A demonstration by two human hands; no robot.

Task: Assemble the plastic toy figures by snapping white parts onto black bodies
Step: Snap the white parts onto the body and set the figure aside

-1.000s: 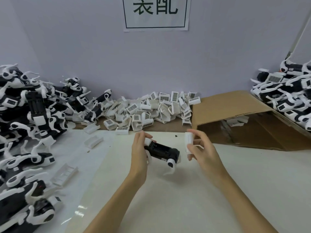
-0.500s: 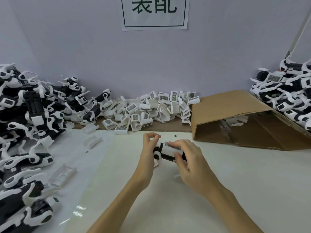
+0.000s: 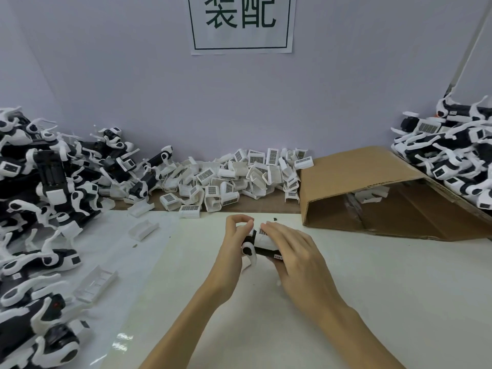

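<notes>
A black toy body [image 3: 262, 251] with white legs sits just above the table at centre. My left hand [image 3: 234, 241] grips its left end, thumb and fingers curled round it. My right hand [image 3: 295, 251] lies over the top, fingers straight, pressing a white cover part [image 3: 262, 237] with a barcode label down onto the body. Most of that cover is hidden under my fingers. A heap of loose white cover parts [image 3: 239, 177] lies against the back wall.
Piles of black-and-white figures fill the left side [image 3: 45, 198] and the far right [image 3: 452, 155]. An open cardboard box [image 3: 372, 193] lies on its side at the right. Loose white parts [image 3: 143, 229] lie on the table's left. A paper sign [image 3: 241, 22] hangs on the wall.
My right hand brought the white cover from beside the body onto its top, then flattened over it. The left hand kept hold of the body's left end.
</notes>
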